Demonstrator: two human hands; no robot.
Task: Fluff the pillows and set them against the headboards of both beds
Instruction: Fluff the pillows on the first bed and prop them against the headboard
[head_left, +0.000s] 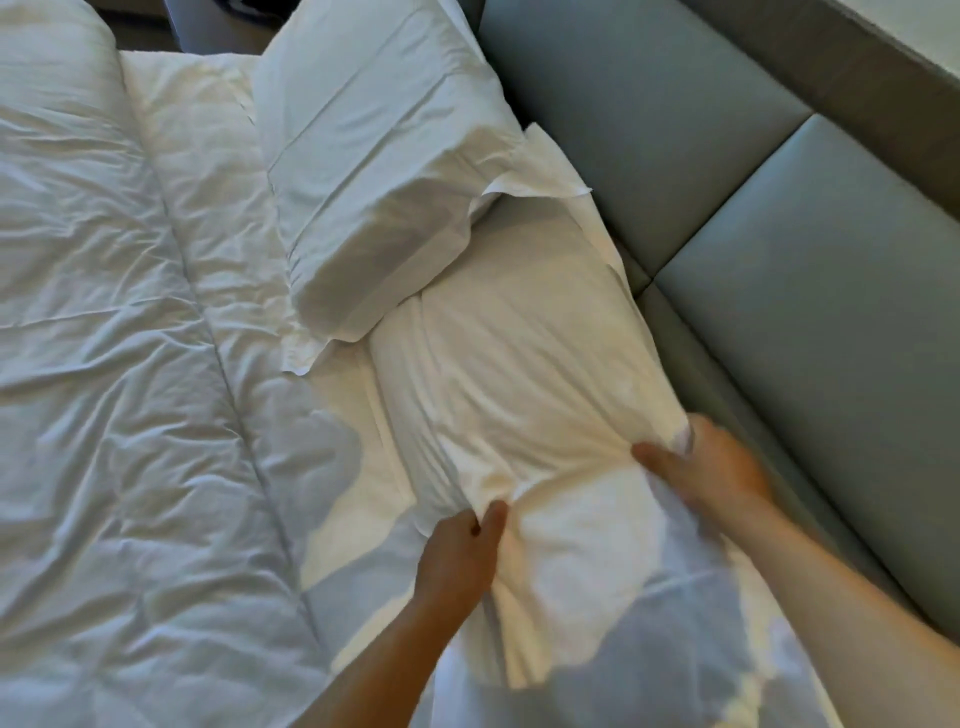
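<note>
1. The near pillow (524, 374) lies flat at the right of the bed, its long right edge just beside the grey padded headboard (727, 171) but not yet propped against it.
2. Both hands hold its near end. The left hand (460, 556) pinches a fold of the case at the near-left corner, thumb pressed on the fabric; the right hand (711, 462) is closed on the near-right corner beside the headboard, and creases fan out from each grip. The right hand is blurred, so its finger positions are hard to read.
3. Handling, as a judgement: the pillow looks light, soft and floppy, with a loose cotton case that bunches and may slide over the filling. A hold on the case alone would likely stretch the fabric; a hold on the corners that takes in filling should shake it and lift it better.
4. The far pillow (379, 161) lies farther up the bed, its near end overlapping the far end of the near pillow, with a loose flap of case trailing out.
5. To the left lies the rumpled white duvet (104, 364), with bare sheet (332, 415) between it and the pillows.
</note>
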